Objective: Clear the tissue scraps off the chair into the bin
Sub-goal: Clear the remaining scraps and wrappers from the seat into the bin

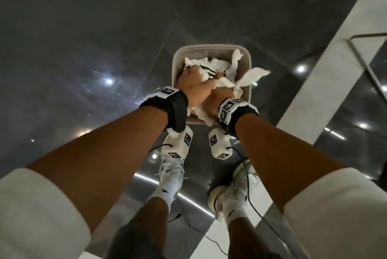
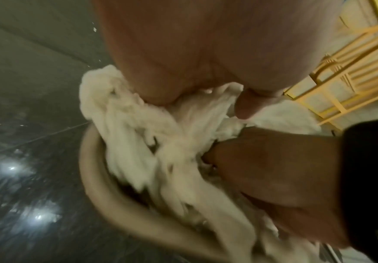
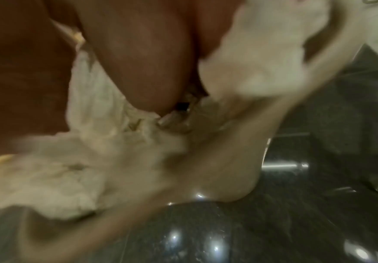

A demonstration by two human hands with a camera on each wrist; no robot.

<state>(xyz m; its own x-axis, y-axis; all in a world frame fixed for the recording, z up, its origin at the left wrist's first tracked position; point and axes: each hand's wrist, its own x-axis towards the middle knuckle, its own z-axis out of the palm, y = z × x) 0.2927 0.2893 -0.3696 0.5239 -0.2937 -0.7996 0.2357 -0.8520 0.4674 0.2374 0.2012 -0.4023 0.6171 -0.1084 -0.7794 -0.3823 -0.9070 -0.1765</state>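
Observation:
A beige bin [image 1: 211,46] stands on the dark floor in front of my feet. White tissue scraps [image 1: 219,65] fill its top, and one piece [image 1: 254,75] hangs over the right rim. My left hand [image 1: 196,74] is over the bin's mouth, lying across my right hand [image 1: 219,91], and both hold bunches of tissue. In the left wrist view the wad [image 2: 160,142] sits between my palm and the bin rim [image 2: 93,178]. In the blurred right wrist view my fingers [image 3: 143,62] dig into the tissue [image 3: 98,99] above the bin's edge [image 3: 217,169].
Glossy dark floor with light reflections surrounds the bin. A white band [image 1: 326,66] and a thin metal frame [image 1: 364,57] run along the right. My white shoes [image 1: 171,173] stand just behind the bin, with cables trailing. A yellow chair frame [image 2: 352,71] shows beyond my left hand.

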